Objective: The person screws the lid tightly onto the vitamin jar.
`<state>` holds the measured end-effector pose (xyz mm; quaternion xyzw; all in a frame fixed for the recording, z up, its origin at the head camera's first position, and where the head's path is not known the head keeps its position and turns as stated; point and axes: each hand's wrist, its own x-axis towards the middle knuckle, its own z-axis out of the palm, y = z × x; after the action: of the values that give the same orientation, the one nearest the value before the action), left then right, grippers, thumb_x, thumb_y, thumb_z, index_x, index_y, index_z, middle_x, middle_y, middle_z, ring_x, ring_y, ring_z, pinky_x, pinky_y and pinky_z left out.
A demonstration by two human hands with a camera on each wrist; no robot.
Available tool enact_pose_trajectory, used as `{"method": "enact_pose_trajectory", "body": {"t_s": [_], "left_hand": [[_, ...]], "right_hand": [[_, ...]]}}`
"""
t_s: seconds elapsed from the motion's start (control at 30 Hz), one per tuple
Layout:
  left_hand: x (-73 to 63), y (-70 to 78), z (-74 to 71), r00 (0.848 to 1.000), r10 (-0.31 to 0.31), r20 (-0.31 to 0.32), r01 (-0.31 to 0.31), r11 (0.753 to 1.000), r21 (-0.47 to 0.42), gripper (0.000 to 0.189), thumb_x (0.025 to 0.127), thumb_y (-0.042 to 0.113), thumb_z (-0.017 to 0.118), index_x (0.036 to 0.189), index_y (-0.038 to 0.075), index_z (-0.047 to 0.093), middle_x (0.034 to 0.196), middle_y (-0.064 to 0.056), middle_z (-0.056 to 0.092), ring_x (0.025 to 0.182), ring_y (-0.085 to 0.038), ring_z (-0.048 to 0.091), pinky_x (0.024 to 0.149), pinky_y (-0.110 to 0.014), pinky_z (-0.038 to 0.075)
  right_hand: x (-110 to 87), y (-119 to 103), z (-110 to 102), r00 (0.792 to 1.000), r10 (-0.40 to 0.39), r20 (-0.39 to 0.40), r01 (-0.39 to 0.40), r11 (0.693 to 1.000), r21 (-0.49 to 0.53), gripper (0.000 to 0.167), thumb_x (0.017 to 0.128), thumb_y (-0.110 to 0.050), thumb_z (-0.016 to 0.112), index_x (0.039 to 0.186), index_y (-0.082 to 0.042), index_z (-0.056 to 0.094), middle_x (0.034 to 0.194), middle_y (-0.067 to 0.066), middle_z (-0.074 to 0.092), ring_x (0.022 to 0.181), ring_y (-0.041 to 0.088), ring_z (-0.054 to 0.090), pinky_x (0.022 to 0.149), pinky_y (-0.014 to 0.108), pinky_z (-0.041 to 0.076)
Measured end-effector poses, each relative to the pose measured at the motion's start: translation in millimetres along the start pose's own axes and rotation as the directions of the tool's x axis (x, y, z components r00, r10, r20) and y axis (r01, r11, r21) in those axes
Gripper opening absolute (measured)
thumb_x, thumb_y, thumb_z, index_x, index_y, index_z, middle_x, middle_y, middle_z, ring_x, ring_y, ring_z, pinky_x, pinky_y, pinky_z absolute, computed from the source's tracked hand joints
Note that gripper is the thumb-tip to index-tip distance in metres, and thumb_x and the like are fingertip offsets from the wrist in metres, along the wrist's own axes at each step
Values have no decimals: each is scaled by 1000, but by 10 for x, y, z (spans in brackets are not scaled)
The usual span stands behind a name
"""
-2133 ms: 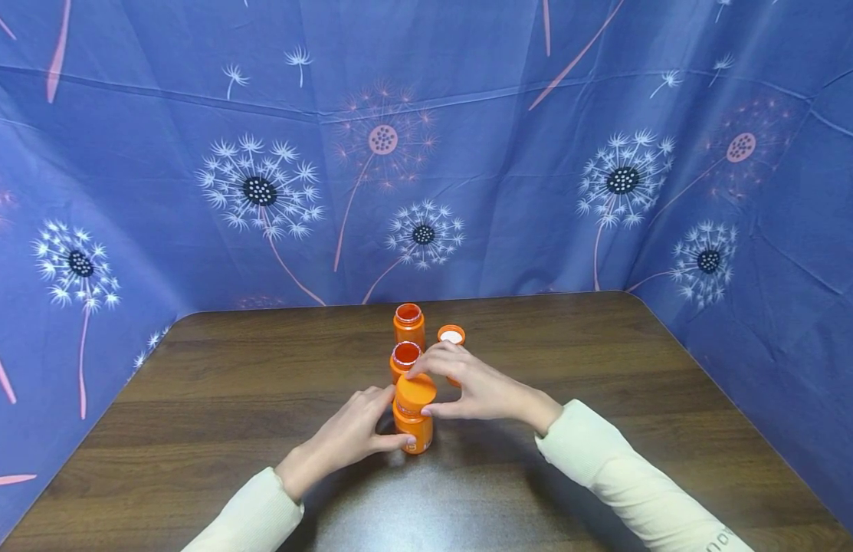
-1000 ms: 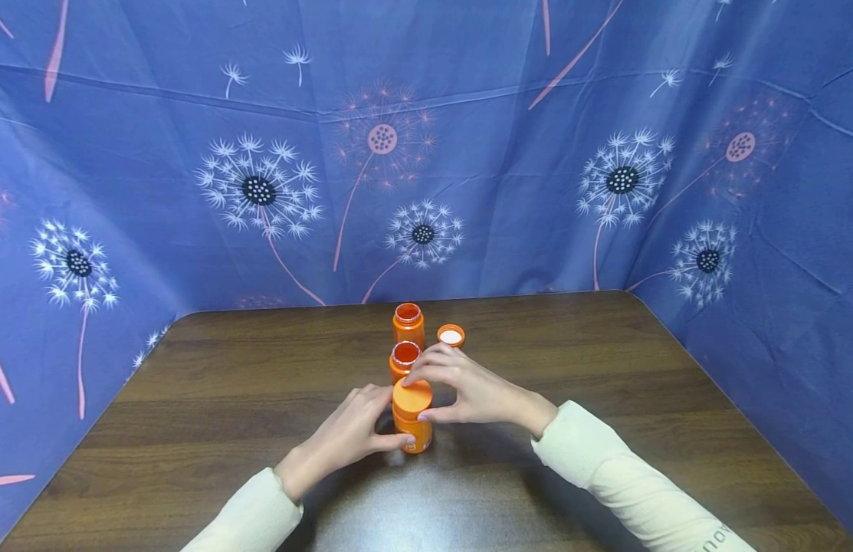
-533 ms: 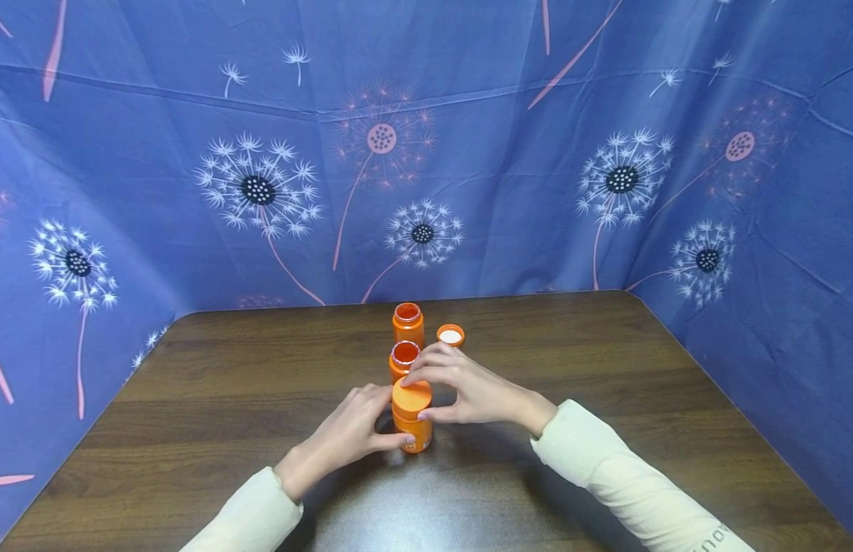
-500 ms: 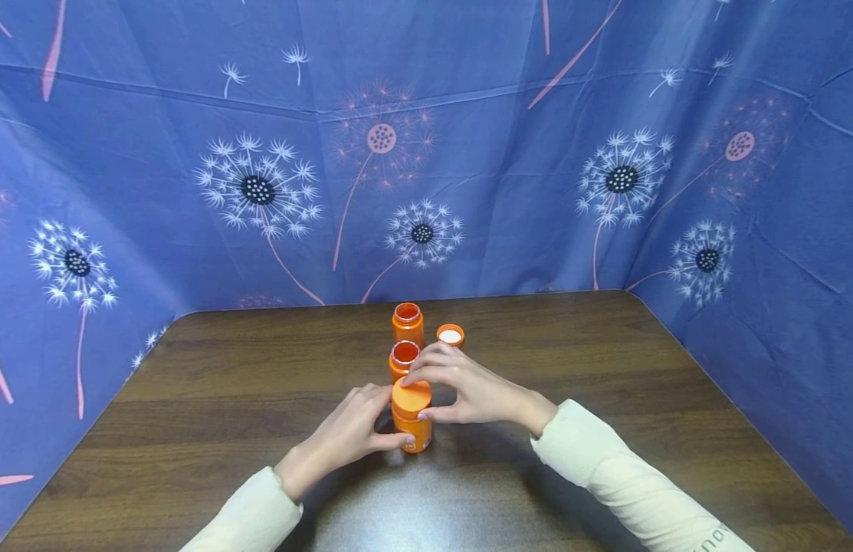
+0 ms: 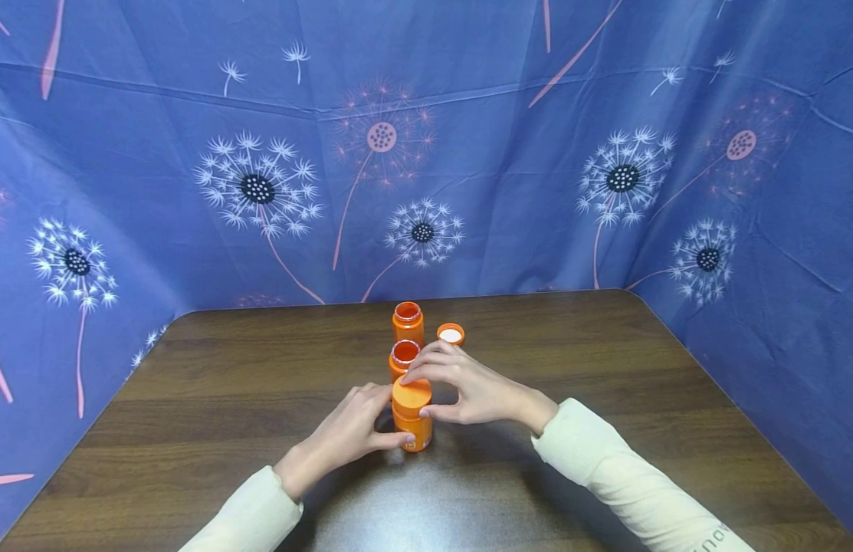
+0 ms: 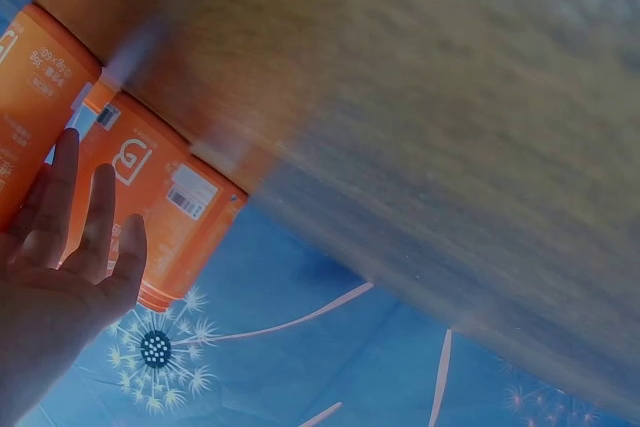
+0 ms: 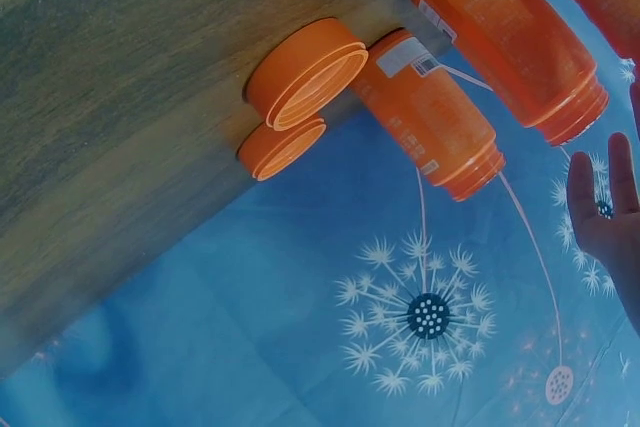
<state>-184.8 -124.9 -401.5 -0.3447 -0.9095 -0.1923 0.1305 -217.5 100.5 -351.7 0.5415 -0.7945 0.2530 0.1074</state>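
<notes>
My left hand grips the nearest orange bottle from the left, thumb across its front. The fingers and thumb of my right hand pinch the orange cap, which sits level on that bottle's neck. Straight behind it stand two uncapped orange bottles, a middle one and a far one. The right wrist view shows the middle bottle and far bottle upright, necks bare. In the left wrist view the gripped bottle is partly cut off by the frame.
Two loose orange caps lie open side up right of the bottles: a near cap, hidden behind my right hand in the head view, and a far cap. The brown wooden table ends at a blue dandelion-print cloth.
Two seconds ago the cap stood tilted with the neck showing below it; now it sits level and lower. My right hand shifted slightly left with it. The left hand keeps its place.
</notes>
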Motion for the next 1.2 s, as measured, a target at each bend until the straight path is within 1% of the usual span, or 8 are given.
{"method": "enact_pose_trajectory", "body": {"t_s": [0.2,0.57,0.67,0.77,0.87,1.0,1.1,1.2], "left_hand": [[0,-5,-3,1000,0,2,0,1000,-1,56,73,52,68,117,22,54,107,6,65,97,-10,58,88,-36,43],[-3,-11,1,1000,4,-3,-4,1000,-2,56,73,53,67,118,22,54,107,6,64,99,-10,58,88,-36,43],[-2,-14,4,1000,7,-7,-7,1000,-5,55,73,53,68,117,22,54,106,7,64,98,-10,58,87,-36,43],[1,-15,7,1000,13,-13,-13,1000,-8,54,73,52,68,116,23,55,104,8,64,97,-9,58,87,-35,44],[3,-10,6,1000,22,-21,-22,1000,-11,53,73,51,69,114,23,55,103,8,64,96,-9,59,86,-35,45],[0,-6,3,999,24,-23,-24,1000,-10,52,72,51,69,113,22,55,103,8,64,97,-9,58,86,-35,45],[-1,-5,1,1000,17,-16,-17,1000,-9,52,73,52,69,114,22,55,104,7,64,98,-9,58,86,-35,44],[0,-4,-2,1000,10,-7,-10,1000,-14,53,73,52,68,114,22,55,105,7,64,98,-9,58,87,-36,44]], "right_hand": [[0,-3,-2,1000,19,-4,-19,1000,-9,38,76,-31,72,112,-20,62,112,-9,57,113,9,43,98,35,34],[22,25,56,994,-47,-94,37,994,-103,41,73,-43,73,103,-17,62,102,-6,59,105,13,47,94,34,35],[31,22,75,991,-55,-118,39,990,-133,42,72,-47,72,101,-17,62,101,-6,59,102,13,48,92,33,36],[32,21,87,991,-42,-126,22,988,-156,45,71,-50,71,100,-17,61,100,-7,59,101,12,48,90,33,36],[24,17,79,994,-5,-109,-11,990,-144,51,71,-53,70,105,-17,60,103,-8,59,101,11,48,90,34,36],[8,30,45,997,54,-55,-57,996,-64,59,71,-52,70,115,-15,57,112,-8,57,108,10,44,100,39,31],[-4,49,9,997,78,-5,-78,997,-3,58,73,-47,71,119,-15,55,117,-7,54,113,11,42,103,42,27],[-8,65,-28,995,93,44,-95,995,37,56,75,-41,71,122,-16,54,121,-6,52,116,12,39,102,44,28]]}}
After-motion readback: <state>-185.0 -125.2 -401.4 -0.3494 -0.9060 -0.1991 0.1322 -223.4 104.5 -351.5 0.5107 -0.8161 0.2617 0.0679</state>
